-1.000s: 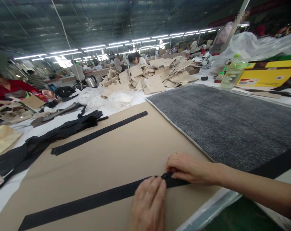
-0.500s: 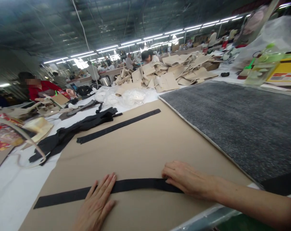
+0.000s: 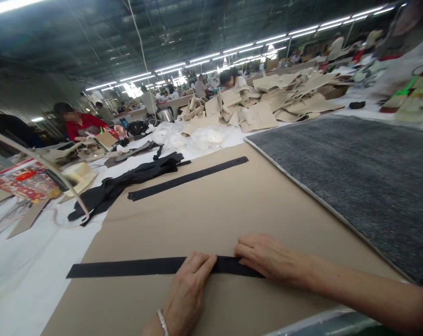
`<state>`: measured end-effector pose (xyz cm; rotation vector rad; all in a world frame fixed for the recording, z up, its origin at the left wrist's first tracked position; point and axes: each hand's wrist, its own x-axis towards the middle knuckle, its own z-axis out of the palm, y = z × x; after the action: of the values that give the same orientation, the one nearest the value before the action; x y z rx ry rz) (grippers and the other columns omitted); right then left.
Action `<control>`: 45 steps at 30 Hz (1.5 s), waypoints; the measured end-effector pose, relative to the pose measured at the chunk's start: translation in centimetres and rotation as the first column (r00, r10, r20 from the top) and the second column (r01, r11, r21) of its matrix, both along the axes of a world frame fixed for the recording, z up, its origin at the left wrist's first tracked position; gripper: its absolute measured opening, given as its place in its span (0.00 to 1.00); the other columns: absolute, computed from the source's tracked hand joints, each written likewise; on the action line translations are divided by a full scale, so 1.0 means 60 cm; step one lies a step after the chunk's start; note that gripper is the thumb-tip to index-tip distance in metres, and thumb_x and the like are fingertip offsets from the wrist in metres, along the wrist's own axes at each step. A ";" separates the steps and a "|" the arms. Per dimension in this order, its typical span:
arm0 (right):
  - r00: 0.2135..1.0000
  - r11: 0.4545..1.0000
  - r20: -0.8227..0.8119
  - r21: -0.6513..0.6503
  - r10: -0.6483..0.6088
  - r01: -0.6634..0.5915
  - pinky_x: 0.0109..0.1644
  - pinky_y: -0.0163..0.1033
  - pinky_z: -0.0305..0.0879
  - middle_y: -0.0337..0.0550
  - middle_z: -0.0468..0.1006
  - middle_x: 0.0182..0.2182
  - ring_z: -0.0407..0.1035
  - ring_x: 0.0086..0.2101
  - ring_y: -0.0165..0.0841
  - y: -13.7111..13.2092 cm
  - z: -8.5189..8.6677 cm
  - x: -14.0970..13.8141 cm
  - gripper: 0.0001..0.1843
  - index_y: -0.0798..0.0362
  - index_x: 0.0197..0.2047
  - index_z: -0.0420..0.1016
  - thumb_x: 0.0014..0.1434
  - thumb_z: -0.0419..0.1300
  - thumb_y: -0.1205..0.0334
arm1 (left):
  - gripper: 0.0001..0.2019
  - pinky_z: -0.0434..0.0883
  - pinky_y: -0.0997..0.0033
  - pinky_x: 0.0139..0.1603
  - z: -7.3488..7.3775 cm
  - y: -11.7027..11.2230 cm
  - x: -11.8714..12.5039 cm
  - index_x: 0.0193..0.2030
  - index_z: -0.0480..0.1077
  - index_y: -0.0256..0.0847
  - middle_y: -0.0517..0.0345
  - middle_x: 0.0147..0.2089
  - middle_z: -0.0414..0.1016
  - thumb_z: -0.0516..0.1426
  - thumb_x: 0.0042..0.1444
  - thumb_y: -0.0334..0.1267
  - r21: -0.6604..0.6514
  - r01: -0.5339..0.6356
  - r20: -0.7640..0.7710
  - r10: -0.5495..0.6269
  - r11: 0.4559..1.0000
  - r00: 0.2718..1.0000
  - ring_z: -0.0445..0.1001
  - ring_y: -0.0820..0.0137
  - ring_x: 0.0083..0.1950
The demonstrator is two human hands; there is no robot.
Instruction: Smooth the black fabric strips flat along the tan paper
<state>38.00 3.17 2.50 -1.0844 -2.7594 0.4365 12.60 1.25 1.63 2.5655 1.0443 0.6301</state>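
A long black fabric strip point(image 3: 127, 267) lies across the near part of a large beige sheet point(image 3: 183, 210). My left hand point(image 3: 188, 284) presses on the strip near its middle, fingers extended over it and the thumb side hidden. A bracelet shows at the wrist. Just to the right, my right hand point(image 3: 262, 254) has its fingers curled down on the strip, gripping it; the fingertips are partly hidden. The strip's right end disappears under this hand. Farther back on the same sheet lies a second black strip point(image 3: 188, 178), untouched.
Crumpled black fabric pieces point(image 3: 141, 177) lie at the sheet's left edge. A dark grey, felt-like sheet point(image 3: 351, 172) borders it on the right. Beyond are clear plastic bags point(image 3: 197, 135) and piled beige pieces point(image 3: 260, 105). A pale curved tube point(image 3: 57, 172) rises at left.
My left hand has slid right along the strip, close to my right hand. My right hand keeps its grip in nearly the same place. The view has shifted, moving the background right.
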 end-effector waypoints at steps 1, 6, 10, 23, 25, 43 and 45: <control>1.000 0.999 0.003 0.029 0.021 -0.021 0.37 0.37 0.57 0.41 0.72 0.35 0.66 0.35 0.33 0.001 -0.004 0.004 0.02 0.54 0.39 0.69 0.66 0.57 0.67 | 0.23 0.74 0.66 0.49 -0.002 0.001 -0.001 0.57 0.69 0.38 0.51 0.45 0.75 0.44 0.60 0.21 -0.010 0.008 -0.019 -0.008 1.000 1.000 0.71 0.66 0.46; 0.994 0.973 0.026 0.204 0.103 -0.106 0.34 0.37 0.54 0.40 0.69 0.31 0.61 0.30 0.32 -0.002 -0.017 0.029 0.07 0.55 0.36 0.69 0.67 0.54 0.70 | 0.25 0.75 0.65 0.47 -0.001 0.007 -0.011 0.61 0.67 0.37 0.51 0.43 0.74 0.43 0.59 0.21 0.001 0.048 -0.111 -0.047 0.999 0.993 0.70 0.66 0.42; 0.988 0.952 0.003 0.267 0.152 -0.147 0.35 0.37 0.55 0.40 0.68 0.31 0.58 0.30 0.33 -0.012 -0.014 0.040 0.08 0.56 0.36 0.69 0.68 0.53 0.71 | 0.27 0.74 0.66 0.48 -0.003 0.007 -0.008 0.64 0.64 0.38 0.50 0.44 0.73 0.44 0.59 0.21 0.071 0.071 -0.160 -0.059 0.995 0.985 0.70 0.66 0.44; 0.985 0.927 0.020 0.335 0.173 -0.170 0.34 0.40 0.55 0.42 0.67 0.32 0.57 0.30 0.33 -0.027 -0.009 0.059 0.13 0.57 0.39 0.71 0.69 0.46 0.72 | 0.35 0.73 0.64 0.44 -0.004 0.004 0.002 0.70 0.54 0.48 0.53 0.43 0.69 0.46 0.56 0.20 0.213 0.107 -0.410 -0.011 0.971 0.912 0.68 0.64 0.42; 0.984 0.923 0.027 0.344 0.174 -0.173 0.34 0.40 0.55 0.43 0.67 0.32 0.57 0.30 0.34 -0.030 -0.011 0.063 0.13 0.58 0.40 0.70 0.69 0.46 0.72 | 0.36 0.72 0.65 0.45 -0.008 0.005 -0.001 0.70 0.52 0.49 0.53 0.43 0.69 0.46 0.55 0.20 0.220 0.117 -0.421 -0.014 0.968 0.907 0.68 0.64 0.42; 0.989 0.904 0.062 0.402 0.131 -0.145 0.34 0.41 0.54 0.44 0.67 0.33 0.58 0.31 0.34 -0.043 -0.008 0.086 0.13 0.60 0.44 0.71 0.70 0.45 0.71 | 0.29 0.70 0.68 0.44 -0.006 0.032 0.013 0.67 0.53 0.35 0.53 0.42 0.73 0.44 0.58 0.21 0.245 0.338 -0.402 -0.223 0.909 0.888 0.70 0.66 0.41; 0.990 0.903 0.058 0.405 0.131 -0.143 0.34 0.40 0.54 0.45 0.67 0.33 0.58 0.31 0.34 -0.044 -0.008 0.086 0.13 0.60 0.44 0.71 0.70 0.45 0.71 | 0.29 0.70 0.67 0.43 -0.003 0.031 0.017 0.67 0.53 0.35 0.54 0.41 0.72 0.45 0.58 0.21 0.237 0.342 -0.423 -0.220 0.909 0.879 0.69 0.65 0.39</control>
<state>43.17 0.53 2.04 -0.8019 -2.7803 -0.1461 13.62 3.12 1.46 3.1283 0.6821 0.2165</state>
